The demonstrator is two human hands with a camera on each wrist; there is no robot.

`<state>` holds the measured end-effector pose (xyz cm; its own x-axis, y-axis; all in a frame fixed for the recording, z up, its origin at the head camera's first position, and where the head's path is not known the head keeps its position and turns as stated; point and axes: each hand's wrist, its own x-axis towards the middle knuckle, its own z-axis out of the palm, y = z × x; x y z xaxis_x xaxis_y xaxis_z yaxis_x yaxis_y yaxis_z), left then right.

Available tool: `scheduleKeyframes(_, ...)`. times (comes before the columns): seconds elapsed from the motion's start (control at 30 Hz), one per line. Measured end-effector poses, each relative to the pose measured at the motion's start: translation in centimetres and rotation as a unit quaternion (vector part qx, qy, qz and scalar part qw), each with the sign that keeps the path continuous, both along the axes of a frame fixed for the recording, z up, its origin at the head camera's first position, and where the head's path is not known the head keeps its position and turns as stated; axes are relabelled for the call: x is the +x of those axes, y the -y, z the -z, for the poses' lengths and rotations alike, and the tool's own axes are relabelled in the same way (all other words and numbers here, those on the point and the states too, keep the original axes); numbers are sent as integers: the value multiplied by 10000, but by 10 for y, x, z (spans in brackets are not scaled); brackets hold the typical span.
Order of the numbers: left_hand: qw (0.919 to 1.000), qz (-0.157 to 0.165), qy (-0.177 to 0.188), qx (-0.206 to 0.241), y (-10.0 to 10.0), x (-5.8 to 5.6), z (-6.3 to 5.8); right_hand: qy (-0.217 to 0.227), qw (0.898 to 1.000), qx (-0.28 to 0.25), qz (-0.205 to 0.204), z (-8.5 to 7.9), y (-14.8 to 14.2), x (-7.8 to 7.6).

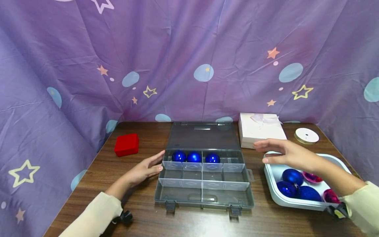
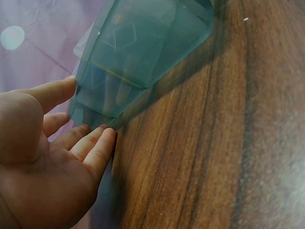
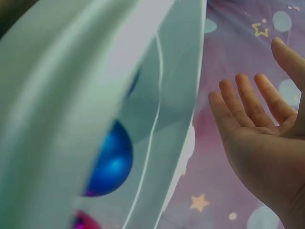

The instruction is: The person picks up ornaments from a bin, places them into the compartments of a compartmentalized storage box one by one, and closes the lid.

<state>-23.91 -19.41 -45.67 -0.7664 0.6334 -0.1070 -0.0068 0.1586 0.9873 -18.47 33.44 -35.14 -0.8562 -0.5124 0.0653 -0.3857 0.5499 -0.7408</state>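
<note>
A clear grey compartment box (image 1: pixel 204 194) lies with its lid (image 1: pixel 204 135) raised at the back. Three shiny blue balls (image 1: pixel 193 157) sit in its rear row, two in the left section and one in the right. My left hand (image 1: pixel 142 171) touches the box's left side with extended fingers; the left wrist view shows its fingertips (image 2: pixel 107 136) against the clear wall. Above the left rim of a white tub (image 1: pixel 272 191) hovers my right hand (image 1: pixel 291 154), fingers extended and holding nothing. Several blue balls (image 1: pixel 292 177) and pink ones (image 1: pixel 330 196) lie in the tub.
On the wooden table (image 1: pixel 142 210), a red box (image 1: pixel 126 144) lies at the left. Behind the tub stand a white gift box (image 1: pixel 260 128) with a bow and a ribbon spool (image 1: pixel 306 135). A purple patterned curtain (image 1: pixel 177 49) hangs along the back.
</note>
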Motion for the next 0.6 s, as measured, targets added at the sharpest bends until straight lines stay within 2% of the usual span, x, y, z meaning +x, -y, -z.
scheduleKeyframes(0.2,10000,-11,16,4,0,0,1,-70,9998,-6,205,6,-17,12)
scheduleKeyframes(0.37,10000,-26,35,0,0,0,1,67,9997,-90,222,12,-29,21)
scheduleKeyframes(0.6,10000,-57,11,21,0,0,2,246,9986,103,462,21,-47,31)
